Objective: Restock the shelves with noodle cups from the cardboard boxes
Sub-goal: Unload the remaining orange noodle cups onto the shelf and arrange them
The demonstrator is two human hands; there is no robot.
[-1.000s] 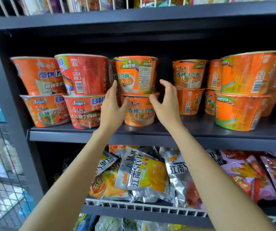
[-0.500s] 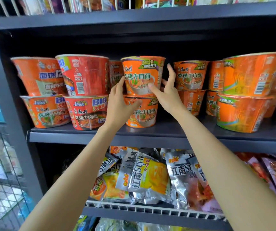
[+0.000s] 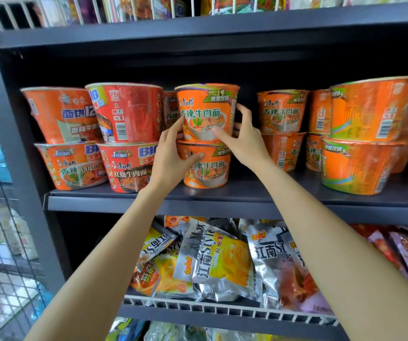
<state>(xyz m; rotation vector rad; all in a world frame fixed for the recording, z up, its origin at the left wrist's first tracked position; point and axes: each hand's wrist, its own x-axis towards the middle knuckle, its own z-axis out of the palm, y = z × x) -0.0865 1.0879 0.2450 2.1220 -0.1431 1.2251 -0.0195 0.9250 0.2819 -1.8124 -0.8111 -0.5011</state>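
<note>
An orange noodle cup (image 3: 204,112) sits stacked on a second orange cup (image 3: 209,166) in the middle of the dark shelf (image 3: 247,195). My left hand (image 3: 171,156) reaches up from the lower left; its fingers touch the upper cup's left side and its thumb lies across the lower cup's front. My right hand (image 3: 243,139) holds the upper cup from the right, thumb on its front and fingers curled round its right side. The label of the upper cup faces me.
Larger red and orange cups (image 3: 126,114) stand stacked two high to the left, more orange cups (image 3: 281,112) to the right. A gap lies between the middle stack and the right stacks. Snack bags (image 3: 217,257) fill the wire-fronted shelf below. A wire rack (image 3: 3,242) stands at far left.
The upper cup has been turned so its label faces front. My right hand moved from the lower cup up to the upper cup's right side; my left hand shifted slightly.
</note>
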